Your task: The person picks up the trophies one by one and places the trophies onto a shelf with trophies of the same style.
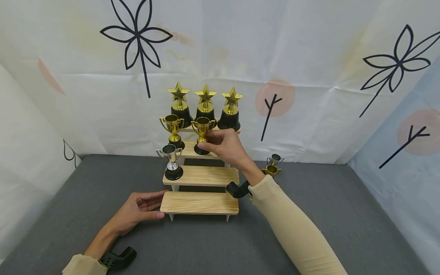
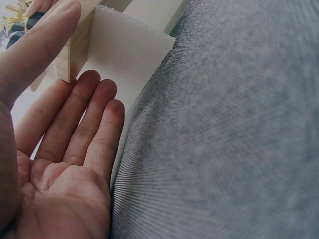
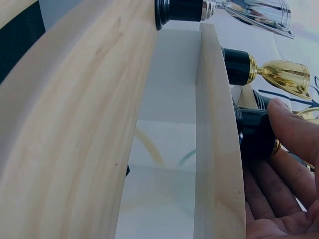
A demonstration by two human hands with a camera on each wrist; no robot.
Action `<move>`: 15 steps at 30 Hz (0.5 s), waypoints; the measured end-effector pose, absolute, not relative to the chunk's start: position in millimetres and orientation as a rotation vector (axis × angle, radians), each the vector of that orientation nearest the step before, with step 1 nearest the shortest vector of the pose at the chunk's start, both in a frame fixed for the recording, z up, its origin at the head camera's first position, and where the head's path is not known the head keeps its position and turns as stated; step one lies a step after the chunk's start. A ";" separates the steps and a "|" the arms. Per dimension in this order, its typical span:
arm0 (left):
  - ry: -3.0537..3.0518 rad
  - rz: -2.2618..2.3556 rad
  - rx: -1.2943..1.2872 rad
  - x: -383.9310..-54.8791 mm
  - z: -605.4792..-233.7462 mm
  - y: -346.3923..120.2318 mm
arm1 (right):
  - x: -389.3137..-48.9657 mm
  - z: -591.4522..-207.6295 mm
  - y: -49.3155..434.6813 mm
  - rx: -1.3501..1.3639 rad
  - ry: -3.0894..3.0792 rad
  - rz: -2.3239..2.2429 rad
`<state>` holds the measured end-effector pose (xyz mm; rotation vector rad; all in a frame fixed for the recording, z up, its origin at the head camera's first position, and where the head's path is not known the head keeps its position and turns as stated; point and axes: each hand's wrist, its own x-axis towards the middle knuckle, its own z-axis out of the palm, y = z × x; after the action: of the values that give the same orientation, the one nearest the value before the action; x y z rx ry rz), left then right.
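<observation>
A gold trophy cup (image 1: pixel 203 126) on a black base stands on the third step of a wooden tiered stand (image 1: pixel 200 203). My right hand (image 1: pixel 227 147) grips it low down from the right; in the right wrist view the thumb (image 3: pixel 294 127) lies against its black base (image 3: pixel 256 132). To its left on that step stands another gold trophy cup (image 1: pixel 173 126). A silver trophy cup (image 1: pixel 170 154) occupies the left end of the step below. With fingers extended, my left hand (image 1: pixel 139 212) is at the left end of the lowest step, fingertips right at the plank (image 2: pixel 70 59).
Three gold star trophies (image 1: pixel 205 99) line the top step. On the grey table (image 1: pixel 309 221), right of the stand, are a silver cup (image 1: pixel 275 159) and a gold cup (image 1: pixel 271 170), partly behind my right forearm. A printed white cloth (image 1: pixel 220 46) hangs behind.
</observation>
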<state>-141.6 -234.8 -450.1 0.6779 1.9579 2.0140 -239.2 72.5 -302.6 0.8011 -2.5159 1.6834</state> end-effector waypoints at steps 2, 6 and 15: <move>1.956 2.013 0.672 -141.5 -449.8 -234.6 | -239.2 -302.7 72.4 0.793 -2.518 1.683; 1.955 2.014 0.671 -141.3 -448.5 -234.0 | -238.9 -302.7 73.0 0.790 -2.514 1.694; 1.963 2.008 0.684 -139.6 -446.0 -234.2 | -237.0 -302.7 77.5 0.811 -2.486 1.767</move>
<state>-139.6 -234.2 -446.0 0.6845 1.9633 2.0085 -237.0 77.5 -302.7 0.8108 -2.4857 1.7671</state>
